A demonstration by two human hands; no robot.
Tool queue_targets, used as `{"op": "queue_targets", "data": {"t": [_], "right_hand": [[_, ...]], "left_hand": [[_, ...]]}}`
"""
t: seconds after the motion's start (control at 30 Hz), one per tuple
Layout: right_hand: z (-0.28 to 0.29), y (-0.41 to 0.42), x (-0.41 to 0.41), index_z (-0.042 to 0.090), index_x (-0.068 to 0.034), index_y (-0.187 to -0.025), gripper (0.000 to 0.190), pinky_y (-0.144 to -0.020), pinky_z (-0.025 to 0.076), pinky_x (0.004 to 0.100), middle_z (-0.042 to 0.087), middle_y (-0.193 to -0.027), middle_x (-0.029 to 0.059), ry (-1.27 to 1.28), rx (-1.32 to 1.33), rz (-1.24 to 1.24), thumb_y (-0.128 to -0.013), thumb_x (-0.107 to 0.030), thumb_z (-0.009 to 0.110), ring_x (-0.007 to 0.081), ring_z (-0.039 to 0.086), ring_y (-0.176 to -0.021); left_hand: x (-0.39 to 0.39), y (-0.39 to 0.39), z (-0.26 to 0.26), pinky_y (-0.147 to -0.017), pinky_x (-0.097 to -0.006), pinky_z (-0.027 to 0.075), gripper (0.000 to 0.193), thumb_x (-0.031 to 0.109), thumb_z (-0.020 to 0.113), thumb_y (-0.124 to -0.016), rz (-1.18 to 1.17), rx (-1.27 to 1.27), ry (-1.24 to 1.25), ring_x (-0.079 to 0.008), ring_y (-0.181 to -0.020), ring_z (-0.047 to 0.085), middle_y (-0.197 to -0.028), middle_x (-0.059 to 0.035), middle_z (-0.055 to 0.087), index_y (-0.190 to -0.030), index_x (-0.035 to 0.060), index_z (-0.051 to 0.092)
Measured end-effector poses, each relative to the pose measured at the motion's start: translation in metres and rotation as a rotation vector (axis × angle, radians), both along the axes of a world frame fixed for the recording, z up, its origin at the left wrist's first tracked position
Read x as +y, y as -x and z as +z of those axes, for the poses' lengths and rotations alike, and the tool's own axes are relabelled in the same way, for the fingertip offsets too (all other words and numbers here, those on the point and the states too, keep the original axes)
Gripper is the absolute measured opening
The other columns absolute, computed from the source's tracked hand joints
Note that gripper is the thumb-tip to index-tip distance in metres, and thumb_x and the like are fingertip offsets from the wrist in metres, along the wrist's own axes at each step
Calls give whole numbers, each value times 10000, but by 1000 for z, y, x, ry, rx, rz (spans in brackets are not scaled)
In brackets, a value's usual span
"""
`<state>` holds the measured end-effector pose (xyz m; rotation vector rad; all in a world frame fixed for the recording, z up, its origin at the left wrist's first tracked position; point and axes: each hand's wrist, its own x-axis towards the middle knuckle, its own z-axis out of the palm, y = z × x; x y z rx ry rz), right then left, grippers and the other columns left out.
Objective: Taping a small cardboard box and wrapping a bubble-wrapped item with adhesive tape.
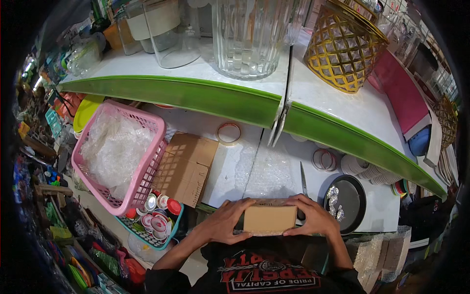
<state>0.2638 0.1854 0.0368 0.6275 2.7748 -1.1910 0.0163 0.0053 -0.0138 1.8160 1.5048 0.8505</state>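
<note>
A small brown cardboard box (pixel 270 219) is held close to my chest, at the near edge of the white shelf. My left hand (pixel 233 221) grips its left end and my right hand (pixel 310 217) its right end, thumbs low and fingers over the top. Scissors (pixel 303 179) lie just beyond my right hand, their handles partly hidden by it. Clear bubble wrap (pixel 273 176) lies flat on the shelf past the box. To the right, a dark round pan (pixel 352 205) holds several shiny silvery pieces (pixel 333 200).
A pink basket (pixel 161 136) of clear plastic wrap, flattened cardboard (pixel 187 165) and a teal basket (pixel 176 229) of lids stand left. Tape rolls (pixel 228 133) and stacked white cups (pixel 354 164) lie under the green-edged upper shelf (pixel 176 90), which bears glassware (pixel 249 44).
</note>
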Motion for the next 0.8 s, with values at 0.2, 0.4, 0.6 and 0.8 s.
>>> {"op": "queue_targets", "data": {"t": [0.2, 0.4, 0.6, 0.8], "right_hand": [[-12, 10, 26, 544, -18, -1230, 758, -954, 454, 377, 575, -1191, 175, 146, -1, 49, -714, -508, 805, 310, 569, -1123], [-20, 16, 41, 565, -7, -1204, 715, -894, 468, 358, 630, -1106, 150, 180, -35, 70, -706, -442, 837, 269, 606, -1036], [-17, 31, 51, 553, -22, -1226, 696, -847, 496, 348, 653, -1080, 136, 272, -106, 165, -731, -427, 827, 242, 631, -996], [-15, 41, 59, 549, -33, -1239, 685, -837, 508, 338, 654, -1099, 138, 329, -145, 251, -744, -421, 820, 232, 633, -1017]], "left_hand": [[22, 12, 2, -1076, -503, 258, 947, 403, 677, -827, -10, 150, 47, -461, -1272, 335, -1300, -314, 458, -1504, -10, 159], [31, 19, -5, -1075, -501, 265, 956, 399, 678, -843, -17, 60, 28, -459, -1239, 356, -1327, -318, 421, -1511, -19, 137], [25, 26, 12, -1060, -471, 311, 874, 391, 675, -844, 30, 88, 141, -425, -1203, 400, -1310, -282, 449, -1496, 2, 243], [66, 34, 2, -1092, -408, 324, 461, 236, 551, -948, 162, 36, -79, -360, -1266, 428, -1337, -175, 510, -1357, 27, 506]]}}
